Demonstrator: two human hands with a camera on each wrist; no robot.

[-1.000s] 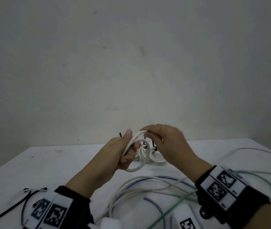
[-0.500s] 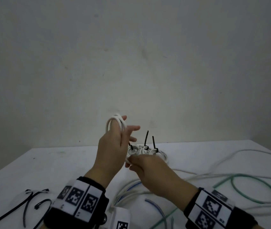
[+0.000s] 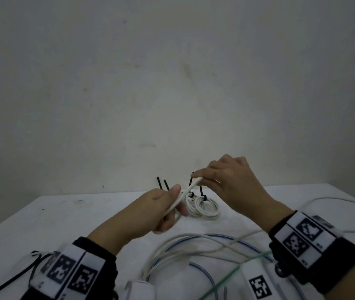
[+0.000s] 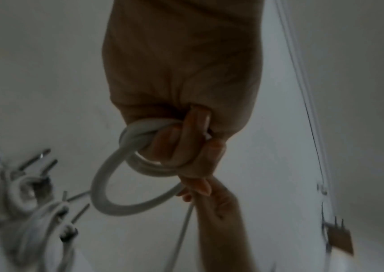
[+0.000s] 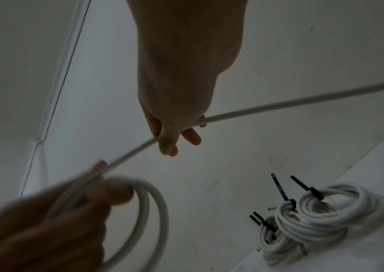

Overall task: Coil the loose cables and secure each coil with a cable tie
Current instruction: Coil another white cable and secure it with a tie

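1. Coil [image 3: 173, 210] of white cable sits in the left hand [image 3: 150, 210], thumb pressed over the loops and fingers curled round them; best to keep that thumb down so the turns stay stacked.
2. Between the hands the white cable [image 5: 279, 103] runs taut up to the right hand [image 3: 229, 182], which pinches it in its fingertips; letting it slide through while laying the next loop looks the wise course.
3. Beyond the right hand, tied coils [image 3: 203, 207] with black cable ties [image 5: 281, 191] lie on the surface [image 3: 85, 215].
4. Half a second ago the left hand stood raised with the loops upright and the right hand sat low; now the left hand is lowered and the right is up.
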